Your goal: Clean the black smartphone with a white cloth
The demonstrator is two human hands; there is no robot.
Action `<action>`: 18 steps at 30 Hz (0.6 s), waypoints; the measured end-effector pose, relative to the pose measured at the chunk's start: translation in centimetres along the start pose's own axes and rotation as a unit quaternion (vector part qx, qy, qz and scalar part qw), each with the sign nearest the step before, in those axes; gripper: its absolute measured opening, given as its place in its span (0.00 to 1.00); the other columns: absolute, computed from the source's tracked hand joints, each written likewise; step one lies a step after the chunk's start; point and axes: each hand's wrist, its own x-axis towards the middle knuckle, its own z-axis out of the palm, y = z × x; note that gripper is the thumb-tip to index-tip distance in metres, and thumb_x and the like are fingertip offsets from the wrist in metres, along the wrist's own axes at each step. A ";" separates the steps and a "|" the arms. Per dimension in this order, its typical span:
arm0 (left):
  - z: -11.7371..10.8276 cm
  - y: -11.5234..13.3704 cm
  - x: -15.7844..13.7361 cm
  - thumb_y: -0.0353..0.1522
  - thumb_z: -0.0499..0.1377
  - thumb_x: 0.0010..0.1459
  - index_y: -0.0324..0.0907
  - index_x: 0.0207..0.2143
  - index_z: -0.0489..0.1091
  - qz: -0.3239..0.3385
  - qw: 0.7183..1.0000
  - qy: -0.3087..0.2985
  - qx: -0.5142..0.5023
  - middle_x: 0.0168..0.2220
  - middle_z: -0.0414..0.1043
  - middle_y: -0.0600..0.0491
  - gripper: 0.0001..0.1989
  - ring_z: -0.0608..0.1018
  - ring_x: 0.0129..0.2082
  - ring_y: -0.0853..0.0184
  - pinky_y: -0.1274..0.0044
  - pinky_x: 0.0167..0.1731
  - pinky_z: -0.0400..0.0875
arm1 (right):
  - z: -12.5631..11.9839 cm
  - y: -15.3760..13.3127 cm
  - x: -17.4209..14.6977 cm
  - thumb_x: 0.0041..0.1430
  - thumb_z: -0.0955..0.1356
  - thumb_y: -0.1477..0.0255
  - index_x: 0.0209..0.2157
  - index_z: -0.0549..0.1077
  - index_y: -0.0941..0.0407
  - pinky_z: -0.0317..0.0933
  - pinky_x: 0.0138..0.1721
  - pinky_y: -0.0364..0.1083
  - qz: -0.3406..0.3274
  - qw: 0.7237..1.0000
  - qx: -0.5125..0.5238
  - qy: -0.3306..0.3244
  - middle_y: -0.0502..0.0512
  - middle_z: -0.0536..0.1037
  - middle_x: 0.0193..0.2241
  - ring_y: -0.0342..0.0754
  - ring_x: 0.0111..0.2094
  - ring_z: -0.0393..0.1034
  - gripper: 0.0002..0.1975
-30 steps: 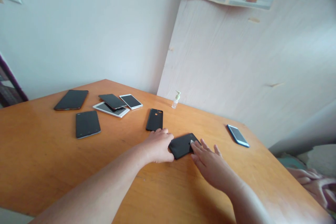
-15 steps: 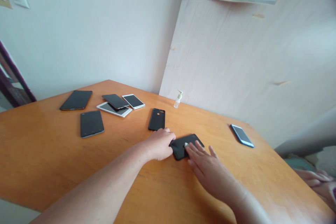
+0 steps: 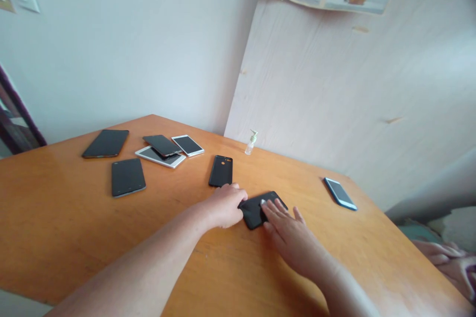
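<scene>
The black phone [image 3: 256, 208] lies flat between 2 hands, left hand [image 3: 223, 205] curled gripping its edge, right hand [image 3: 288, 230] fingers spread flat on it.

Seven flat devices on the table [image 3: 74, 237]: a dark tablet [image 3: 105, 142], a second dark tablet [image 3: 127, 177], a white-edged tablet [image 3: 156, 157], a dark phone [image 3: 162, 145] on top, a white phone [image 3: 187, 144], a blue phone [image 3: 339, 193], a black phone [image 3: 256, 208]; one black case [image 3: 220, 170]; one pump bottle [image 3: 251, 142]; two hands

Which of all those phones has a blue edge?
The blue phone, lying alone at the table's right side, away from both hands. The others are black or white.
</scene>
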 end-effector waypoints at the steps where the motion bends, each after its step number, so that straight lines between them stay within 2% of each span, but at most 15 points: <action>1: 0.0 0.0 0.0 0.28 0.56 0.49 0.47 0.37 0.72 -0.001 1.000 0.001 -0.003 0.39 0.71 0.52 0.12 0.75 0.40 0.62 0.75 0.38 0.69 | 0.0 -0.7 -0.3 0.69 0.52 0.63 0.67 0.52 0.50 0.34 0.65 0.66 -0.045 0.999 0.020 -0.013 0.52 0.52 0.67 0.54 0.69 0.40 0.27; 3: -0.1 0.0 -0.1 0.28 0.57 0.49 0.47 0.37 0.72 -0.006 1.000 0.002 -0.009 0.40 0.71 0.52 0.11 0.75 0.41 0.62 0.75 0.39 0.69 | -0.1 -1.3 -0.5 0.70 0.52 0.62 0.67 0.51 0.45 0.33 0.65 0.65 -0.097 0.994 0.045 -0.031 0.49 0.52 0.68 0.53 0.69 0.39 0.26; 4: -0.1 0.0 -0.1 0.28 0.57 0.49 0.47 0.37 0.72 -0.008 1.000 0.001 -0.011 0.40 0.71 0.52 0.11 0.75 0.40 0.62 0.76 0.39 0.69 | -0.1 -1.0 -0.4 0.70 0.52 0.62 0.67 0.52 0.45 0.32 0.65 0.66 -0.092 0.994 0.046 -0.030 0.49 0.52 0.68 0.53 0.69 0.39 0.26; 5: -0.1 0.0 -0.1 0.28 0.57 0.49 0.47 0.37 0.72 -0.009 1.000 -0.001 -0.012 0.40 0.71 0.52 0.11 0.75 0.40 0.62 0.76 0.39 0.69 | 0.0 -0.4 -0.1 0.70 0.52 0.62 0.67 0.52 0.45 0.32 0.65 0.67 -0.066 0.997 0.041 -0.022 0.49 0.53 0.67 0.54 0.69 0.39 0.26; 8: 0.0 0.0 0.1 0.28 0.56 0.49 0.47 0.36 0.72 -0.010 1.000 -0.006 -0.012 0.39 0.71 0.52 0.11 0.75 0.40 0.63 0.76 0.39 0.69 | 0.5 2.2 1.2 0.69 0.53 0.64 0.66 0.55 0.50 0.31 0.62 0.72 0.069 0.997 0.008 0.028 0.53 0.55 0.67 0.59 0.69 0.38 0.26; 10: 0.1 -0.1 0.2 0.28 0.56 0.49 0.47 0.37 0.72 -0.010 1.000 -0.006 -0.014 0.40 0.71 0.52 0.12 0.75 0.40 0.63 0.76 0.39 0.69 | 0.9 3.2 1.9 0.69 0.53 0.64 0.66 0.56 0.53 0.32 0.62 0.73 0.121 0.991 -0.004 0.051 0.54 0.55 0.67 0.60 0.69 0.38 0.26; 12: 0.1 -0.1 0.2 0.28 0.56 0.49 0.47 0.37 0.72 -0.009 1.000 -0.005 -0.016 0.39 0.71 0.52 0.12 0.76 0.40 0.62 0.76 0.39 0.69 | 1.2 2.9 2.2 0.69 0.53 0.64 0.66 0.56 0.53 0.32 0.63 0.71 0.101 0.993 0.002 0.056 0.54 0.55 0.67 0.59 0.69 0.38 0.26; 16: 0.0 0.0 0.1 0.28 0.56 0.49 0.48 0.36 0.73 -0.006 1.000 -0.001 -0.017 0.38 0.71 0.52 0.12 0.76 0.40 0.62 0.76 0.39 0.69 | 1.5 1.1 2.1 0.70 0.52 0.63 0.66 0.55 0.47 0.32 0.64 0.69 -0.035 0.998 0.045 0.026 0.50 0.54 0.67 0.54 0.69 0.37 0.25; 18: 0.0 0.0 0.0 0.28 0.56 0.49 0.48 0.36 0.73 -0.009 1.000 -0.002 -0.016 0.38 0.71 0.52 0.12 0.76 0.40 0.62 0.76 0.39 0.69 | 1.6 1.4 2.4 0.70 0.52 0.62 0.66 0.55 0.45 0.31 0.63 0.70 -0.025 0.998 0.050 0.031 0.48 0.54 0.67 0.55 0.69 0.36 0.25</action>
